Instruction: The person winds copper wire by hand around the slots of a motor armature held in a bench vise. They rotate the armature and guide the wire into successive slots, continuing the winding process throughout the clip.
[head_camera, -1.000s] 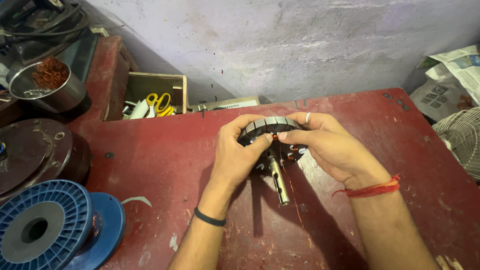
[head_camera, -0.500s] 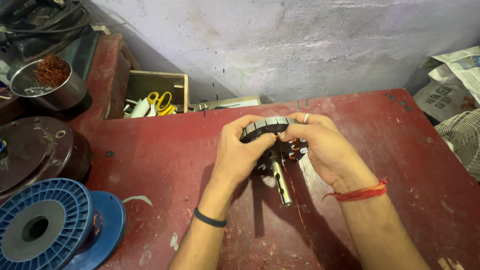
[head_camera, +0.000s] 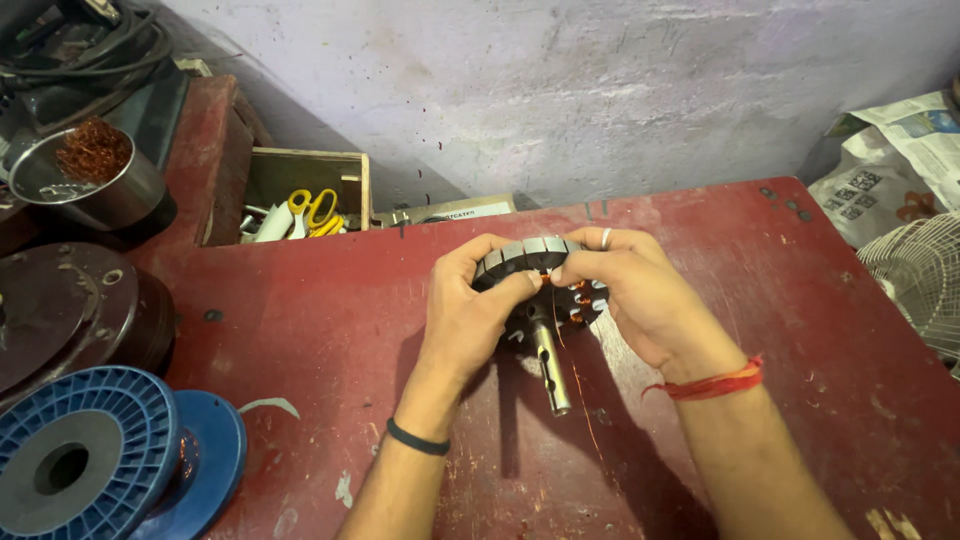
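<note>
Grey metal stator (head_camera: 535, 255) – copper windings, steel shaft (head_camera: 551, 368), scuffed matt red table (head_camera: 330, 320)

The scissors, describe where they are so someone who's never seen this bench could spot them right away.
Start at the red worktable and follow its far edge to the left, where an open wooden box sits against the grey wall. The scissors lie inside that box among pale odds and ends. Their bright yellow loop handles set them apart from everything else in there.

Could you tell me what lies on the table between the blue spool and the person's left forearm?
Bare red tabletop in the head view, apart from a pale scrap beside the blue spool.
</note>
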